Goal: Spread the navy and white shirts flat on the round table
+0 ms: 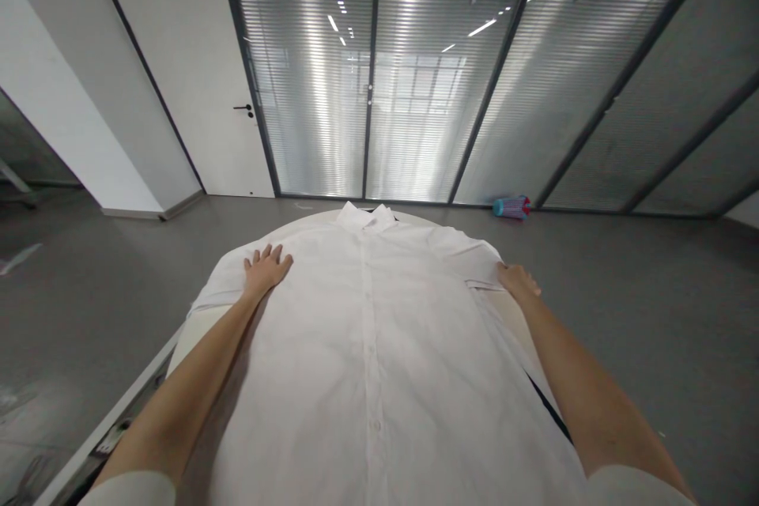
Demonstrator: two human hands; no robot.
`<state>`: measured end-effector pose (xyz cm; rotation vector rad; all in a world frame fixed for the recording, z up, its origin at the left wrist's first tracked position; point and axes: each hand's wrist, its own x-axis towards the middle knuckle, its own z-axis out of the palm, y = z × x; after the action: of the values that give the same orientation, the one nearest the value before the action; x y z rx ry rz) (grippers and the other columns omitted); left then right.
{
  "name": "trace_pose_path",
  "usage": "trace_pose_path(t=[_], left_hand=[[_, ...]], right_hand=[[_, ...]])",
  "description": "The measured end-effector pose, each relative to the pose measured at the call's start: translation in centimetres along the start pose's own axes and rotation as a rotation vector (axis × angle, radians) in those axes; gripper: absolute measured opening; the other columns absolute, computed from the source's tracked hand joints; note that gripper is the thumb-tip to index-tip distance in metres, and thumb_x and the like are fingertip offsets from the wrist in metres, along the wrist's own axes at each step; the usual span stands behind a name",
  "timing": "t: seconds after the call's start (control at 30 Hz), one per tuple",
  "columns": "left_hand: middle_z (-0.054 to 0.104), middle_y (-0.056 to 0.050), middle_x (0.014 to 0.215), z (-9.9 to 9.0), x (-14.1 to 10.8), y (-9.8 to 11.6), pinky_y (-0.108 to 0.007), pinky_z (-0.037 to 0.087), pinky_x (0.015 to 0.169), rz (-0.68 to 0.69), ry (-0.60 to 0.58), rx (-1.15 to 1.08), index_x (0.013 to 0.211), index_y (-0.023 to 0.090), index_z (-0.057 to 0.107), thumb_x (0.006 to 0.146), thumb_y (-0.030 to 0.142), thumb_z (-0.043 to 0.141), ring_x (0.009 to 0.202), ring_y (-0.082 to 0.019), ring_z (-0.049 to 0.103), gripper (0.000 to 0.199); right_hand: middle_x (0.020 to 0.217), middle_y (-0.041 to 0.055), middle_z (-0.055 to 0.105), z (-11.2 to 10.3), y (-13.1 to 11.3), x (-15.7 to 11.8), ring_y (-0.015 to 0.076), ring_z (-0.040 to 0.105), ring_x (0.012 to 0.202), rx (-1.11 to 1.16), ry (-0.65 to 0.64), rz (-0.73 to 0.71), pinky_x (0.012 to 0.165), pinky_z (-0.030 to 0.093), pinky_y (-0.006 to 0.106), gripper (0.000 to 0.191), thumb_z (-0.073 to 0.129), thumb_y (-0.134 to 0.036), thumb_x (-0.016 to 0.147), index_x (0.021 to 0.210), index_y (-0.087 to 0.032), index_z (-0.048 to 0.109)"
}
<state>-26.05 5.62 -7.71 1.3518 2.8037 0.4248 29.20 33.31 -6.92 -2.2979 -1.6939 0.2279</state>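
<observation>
A white button-front shirt (371,332) lies spread face up on a pale round-ended table (205,320), its collar at the far edge. My left hand (266,269) rests flat with fingers spread on the shirt near its left shoulder and sleeve. At the table's right edge, my right hand (518,280) has its thumb and fingers on the end of the right short sleeve, which is folded over a little. The palm side of that hand is hidden.
Beyond the table, a blue and red object (511,208) lies on the grey floor (652,292) by the glass partition (415,118). A white door (195,71) and a white pillar stand at the left. A metal rail (112,411) runs along the table's left side.
</observation>
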Motion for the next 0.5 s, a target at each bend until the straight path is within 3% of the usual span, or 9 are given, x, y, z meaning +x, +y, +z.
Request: trace_pose_path(t=[0.17, 0.37, 0.5], left_hand=[[0.03, -0.012, 0.162, 0.0, 0.0, 0.0, -0.065, 0.017, 0.115, 0.004, 0.006, 0.008, 0.153, 0.019, 0.04, 0.096, 0.057, 0.029, 0.147, -0.043, 0.025, 0.069], [0.03, -0.012, 0.162, 0.1, 0.0, 0.1, -0.065, 0.018, 0.115, 0.002, 0.005, -0.001, 0.153, 0.02, 0.041, 0.096, 0.057, 0.03, 0.147, -0.043, 0.025, 0.069], [0.034, -0.014, 0.16, 0.0, -0.3, 0.1, -0.065, 0.022, 0.113, 0.024, 0.04, 0.012, 0.15, 0.02, 0.044, 0.097, 0.055, 0.03, 0.144, -0.043, 0.029, 0.065]], right_hand=[[0.117, 0.0287, 0.065, -0.3, -0.3, 0.1, 0.0367, 0.064, 0.116, -0.023, 0.037, 0.075, 0.095, 0.049, 0.053, 0.048, 0.044, -0.042, 0.096, 0.127, -0.012, 0.067], [0.121, 0.0272, 0.064, -0.6, -0.5, -0.6, 0.0382, 0.059, 0.12, -0.043, 0.063, 0.038, 0.1, 0.044, 0.055, 0.045, 0.046, -0.035, 0.093, 0.124, -0.01, 0.068], [0.148, 0.017, 0.05, -0.1, -2.5, -2.2, 0.0321, 0.045, 0.137, -0.029, 0.133, -0.229, 0.111, 0.034, 0.051, 0.052, 0.036, -0.043, 0.099, 0.142, -0.02, 0.054]])
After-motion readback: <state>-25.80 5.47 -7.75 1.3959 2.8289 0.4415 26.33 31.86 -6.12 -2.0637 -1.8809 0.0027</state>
